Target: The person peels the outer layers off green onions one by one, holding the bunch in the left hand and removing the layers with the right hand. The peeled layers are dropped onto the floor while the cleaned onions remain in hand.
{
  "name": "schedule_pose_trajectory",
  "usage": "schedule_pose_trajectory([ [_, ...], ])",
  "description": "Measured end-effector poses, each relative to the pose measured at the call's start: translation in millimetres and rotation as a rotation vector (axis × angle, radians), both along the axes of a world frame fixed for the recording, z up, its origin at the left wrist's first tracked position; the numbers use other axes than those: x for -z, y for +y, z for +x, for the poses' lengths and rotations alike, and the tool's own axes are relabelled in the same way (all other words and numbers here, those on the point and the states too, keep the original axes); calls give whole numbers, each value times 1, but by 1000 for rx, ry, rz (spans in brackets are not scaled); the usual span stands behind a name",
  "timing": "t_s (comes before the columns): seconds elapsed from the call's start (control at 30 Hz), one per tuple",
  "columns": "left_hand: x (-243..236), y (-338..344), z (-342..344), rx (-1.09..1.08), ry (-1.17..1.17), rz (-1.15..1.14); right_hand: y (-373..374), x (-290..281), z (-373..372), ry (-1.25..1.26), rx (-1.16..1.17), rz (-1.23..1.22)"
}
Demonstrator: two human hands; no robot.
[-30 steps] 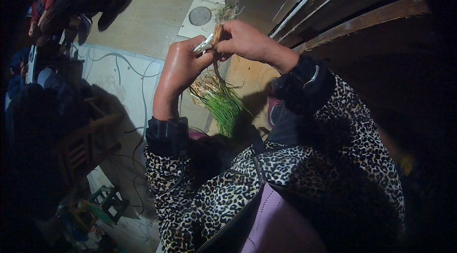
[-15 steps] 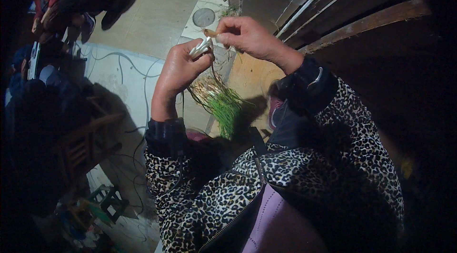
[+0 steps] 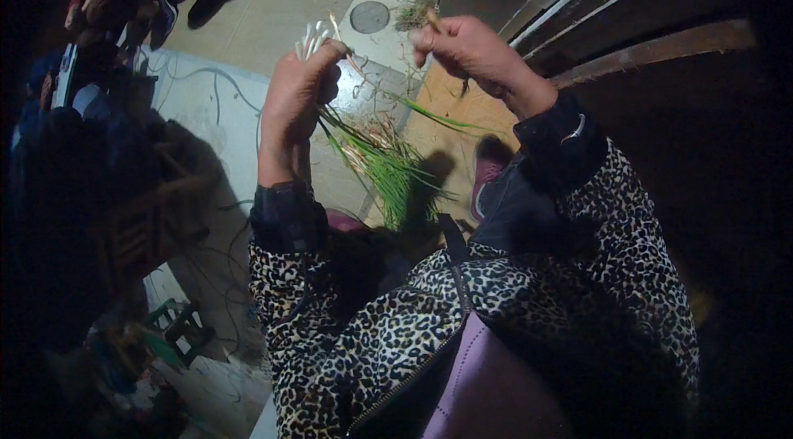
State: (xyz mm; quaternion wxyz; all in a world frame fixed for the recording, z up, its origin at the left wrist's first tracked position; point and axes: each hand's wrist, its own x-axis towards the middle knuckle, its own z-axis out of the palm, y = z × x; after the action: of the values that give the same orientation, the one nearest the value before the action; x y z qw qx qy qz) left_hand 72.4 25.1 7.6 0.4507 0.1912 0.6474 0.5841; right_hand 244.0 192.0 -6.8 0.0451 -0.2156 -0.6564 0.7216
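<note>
My left hand is closed around a bunch of spring onions, their white ends sticking up above the fingers and green leaves trailing beneath. One thin stalk with a pale, dry end slants from beside my left thumb toward the lower right. Further right, my right hand is pinched around a scrap of brown skin, apart from the bunch. Below and between both hands, a pile of spring onions lies on the floor, straw-coloured root ends away from me, green tops toward me.
Plant scraps lie by a round floor cover. Wooden boards lean at the right. Dark cables run over the floor at left, near a wooden chair and a green stool. People sit at upper left.
My right hand has pulled away up and to the right from the bunch. My left hand has shifted slightly left and up, and a loose thin stalk now shows beside it.
</note>
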Motion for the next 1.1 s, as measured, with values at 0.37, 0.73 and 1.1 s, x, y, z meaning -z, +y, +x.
schedule_pose_trajectory([
  [0.37,12,3,-6,-156,-36,78,-20,5,-8,40,-206,23],
  [0.73,-1,8,24,118,246,-51,-20,2,-7,99,-27,-30],
  [1.1,-1,4,20,286,290,6,-19,-1,-5,10,-53,188],
])
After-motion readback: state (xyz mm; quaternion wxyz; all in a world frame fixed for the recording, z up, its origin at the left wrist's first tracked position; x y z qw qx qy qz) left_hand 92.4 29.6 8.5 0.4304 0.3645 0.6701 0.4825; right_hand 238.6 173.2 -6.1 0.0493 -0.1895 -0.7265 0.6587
